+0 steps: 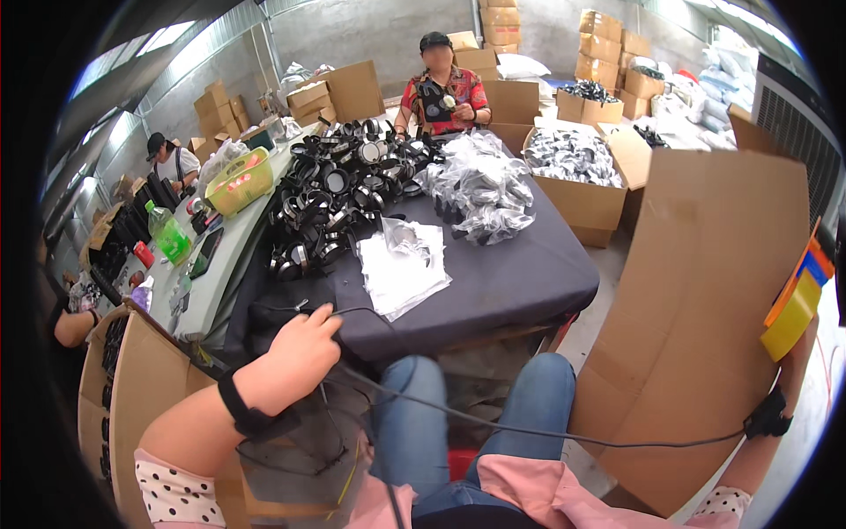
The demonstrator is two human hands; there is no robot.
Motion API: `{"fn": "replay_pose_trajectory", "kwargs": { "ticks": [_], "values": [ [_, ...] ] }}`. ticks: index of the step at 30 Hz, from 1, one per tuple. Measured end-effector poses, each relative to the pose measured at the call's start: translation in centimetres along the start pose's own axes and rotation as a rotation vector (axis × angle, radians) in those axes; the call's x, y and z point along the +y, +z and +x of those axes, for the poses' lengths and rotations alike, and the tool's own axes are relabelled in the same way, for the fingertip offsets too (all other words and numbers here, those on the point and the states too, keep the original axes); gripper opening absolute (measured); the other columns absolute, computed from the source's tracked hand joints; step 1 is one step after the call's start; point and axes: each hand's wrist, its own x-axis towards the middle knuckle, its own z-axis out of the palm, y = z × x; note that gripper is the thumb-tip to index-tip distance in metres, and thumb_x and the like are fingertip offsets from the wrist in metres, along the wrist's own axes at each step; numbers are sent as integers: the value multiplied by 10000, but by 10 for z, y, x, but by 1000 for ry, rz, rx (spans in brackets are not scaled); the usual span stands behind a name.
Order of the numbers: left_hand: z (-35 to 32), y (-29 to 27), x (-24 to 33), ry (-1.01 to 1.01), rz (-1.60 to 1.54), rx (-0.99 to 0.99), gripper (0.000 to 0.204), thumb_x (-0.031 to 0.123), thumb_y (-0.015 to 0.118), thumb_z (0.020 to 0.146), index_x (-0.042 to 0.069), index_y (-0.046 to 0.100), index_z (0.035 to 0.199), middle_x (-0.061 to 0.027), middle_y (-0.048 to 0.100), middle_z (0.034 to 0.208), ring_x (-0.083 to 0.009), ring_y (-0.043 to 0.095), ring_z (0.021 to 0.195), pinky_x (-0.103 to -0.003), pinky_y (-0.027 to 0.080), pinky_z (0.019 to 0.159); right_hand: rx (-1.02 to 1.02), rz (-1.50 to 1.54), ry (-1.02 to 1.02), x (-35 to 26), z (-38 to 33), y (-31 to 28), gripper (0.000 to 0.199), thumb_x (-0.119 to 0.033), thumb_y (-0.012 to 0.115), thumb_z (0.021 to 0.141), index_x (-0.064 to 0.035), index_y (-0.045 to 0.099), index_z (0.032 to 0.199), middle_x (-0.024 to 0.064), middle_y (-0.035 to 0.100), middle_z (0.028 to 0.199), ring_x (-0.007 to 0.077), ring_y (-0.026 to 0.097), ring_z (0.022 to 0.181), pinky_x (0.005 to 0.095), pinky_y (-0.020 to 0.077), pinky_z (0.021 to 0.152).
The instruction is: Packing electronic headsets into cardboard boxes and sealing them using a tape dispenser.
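L hand (300, 348) is closed on a black cord (529, 432) at the counter (520, 273) edge, 7 o'clock from the headphone pile (339, 189), R hand (797, 304) grips yellow-orange-blue cards (797, 300) at 3 o'clock; step looks like pulling cord in, next needs a steady tug.

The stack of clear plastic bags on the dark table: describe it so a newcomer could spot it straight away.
Start at the dark-covered table in front of the person. Near its front edge, just beyond the left hand, lies a flat stack of clear plastic bags. Unlike the black headphone pile behind it and the heap of filled bags to the right, these lie flat, pale and empty.
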Motion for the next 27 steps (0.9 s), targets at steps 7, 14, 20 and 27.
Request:
{"fn": "replay_pose_trajectory", "kwargs": {
  "ticks": [7,14,20,27],
  "values": [
    [-31,38,3,210,-620,-599,474,212,731,698,34,658,1130,-192,560,1261,-341,546,1164,-370,464,951,317,279,-81,171,201,-221,225,-123,590,887,32,619,1048,86,656,909,158,632,768,331,517,674],
    [162,51,-39,602,-1022,-359,706,331,721,812,-20,440,1355,-225,526,1313,-333,501,1238,-392,394,1053,536,206,-15,233,145,-167,232,-122,583,888,18,620,1069,89,658,932,171,636,789,340,519,691],
    [310,30,14,574,-1436,-115,673,406,650,897,10,403,1382,-217,531,1323,-294,553,1189,-393,466,962,580,84,151,289,91,-124,235,-121,574,889,4,622,1082,89,659,948,183,638,803,346,519,704],
    [363,50,126,402,-1877,-417,853,640,437,914,-10,293,1447,-245,435,1395,-322,469,1276,-412,446,987,578,7,324,355,61,-124,242,-119,563,890,-12,624,1098,90,661,966,196,640,821,354,519,721]
  ]
}}
